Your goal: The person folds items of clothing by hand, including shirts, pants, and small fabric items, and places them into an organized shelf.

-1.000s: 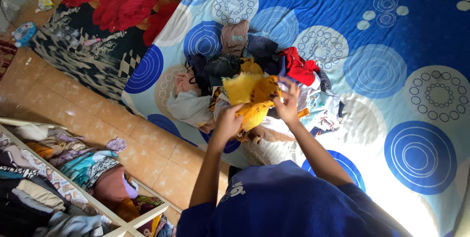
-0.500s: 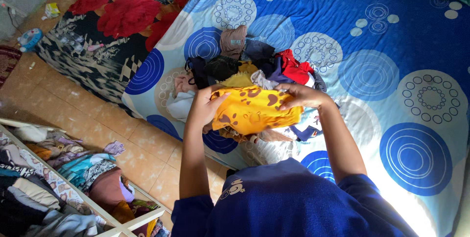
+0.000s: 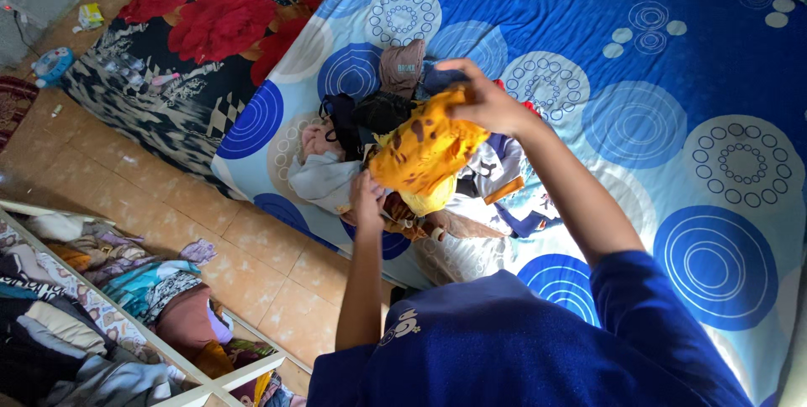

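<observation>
Right hand: my right hand (image 3: 483, 103) is raised over the bed, fingers pinched tight on the top edge of a yellow-orange cloth garment with brown spots (image 3: 424, 150).
Left hand: my left hand (image 3: 367, 197) sits lower, at about 7 o'clock from the right one, closed on the bottom corner of the same garment.
Garment: it hangs bunched and slanted between my two hands, the high end at 1 o'clock, the low end at 7 o'clock, lifted just above the pile.
Pile: a heap of mixed crumpled clothes (image 3: 395, 121) lies on the bed right under the garment; a brown cap-like piece (image 3: 402, 66) is at its 12 o'clock edge, a pale grey-white garment (image 3: 324, 182) at its 8 o'clock edge, dark pieces in between.
Bed: a blue bedsheet printed with white and dark blue circles (image 3: 672, 79) covers it; the pile sits near the bed's 9 o'clock edge.
Blanket: a black blanket with big red flowers (image 3: 202, 29) drapes at 10 o'clock from the pile, touching the sheet.
Floor: orange-brown tiles (image 3: 126, 188) run along 8 o'clock.
Shelf: a white-framed shelf stuffed with folded clothes (image 3: 92, 314) stands at 8 o'clock, well apart from my hands.
Sleeve: my dark blue shirt (image 3: 521, 348) fills the 6 o'clock edge.
</observation>
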